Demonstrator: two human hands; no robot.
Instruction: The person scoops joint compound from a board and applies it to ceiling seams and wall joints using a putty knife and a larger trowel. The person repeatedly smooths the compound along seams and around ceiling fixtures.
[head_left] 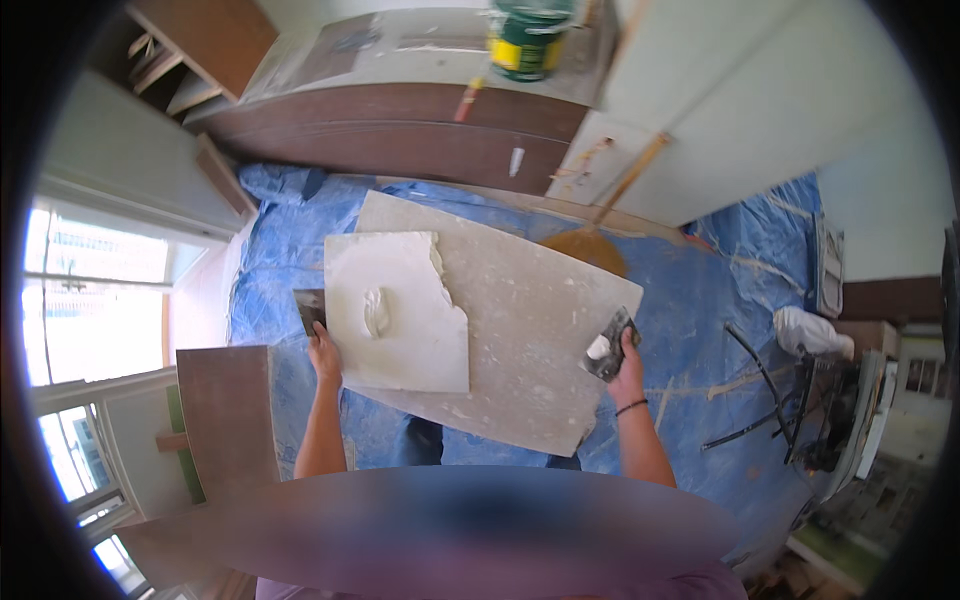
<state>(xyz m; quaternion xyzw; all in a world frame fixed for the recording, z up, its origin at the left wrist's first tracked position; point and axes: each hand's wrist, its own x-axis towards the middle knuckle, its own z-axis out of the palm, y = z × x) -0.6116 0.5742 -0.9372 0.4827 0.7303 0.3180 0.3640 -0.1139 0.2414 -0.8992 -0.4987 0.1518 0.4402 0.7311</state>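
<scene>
My left hand (322, 352) grips a dark flat scraper (309, 308) beside the left edge of a white board (395, 345), which has a jagged right side and a white lump (374, 311) on it. This board lies on a larger beige, speckled board (525, 340). At that board's right end, my right hand (625, 365) holds a dark metal trowel (614, 335) carrying a white dab of paste.
Blue sheeting (680, 300) covers the floor. A green bucket (525, 55) stands on the ledge at the back. A brown panel (220, 410) is at left. Black metal bars (770, 385) and a white bundle (805, 330) lie at right.
</scene>
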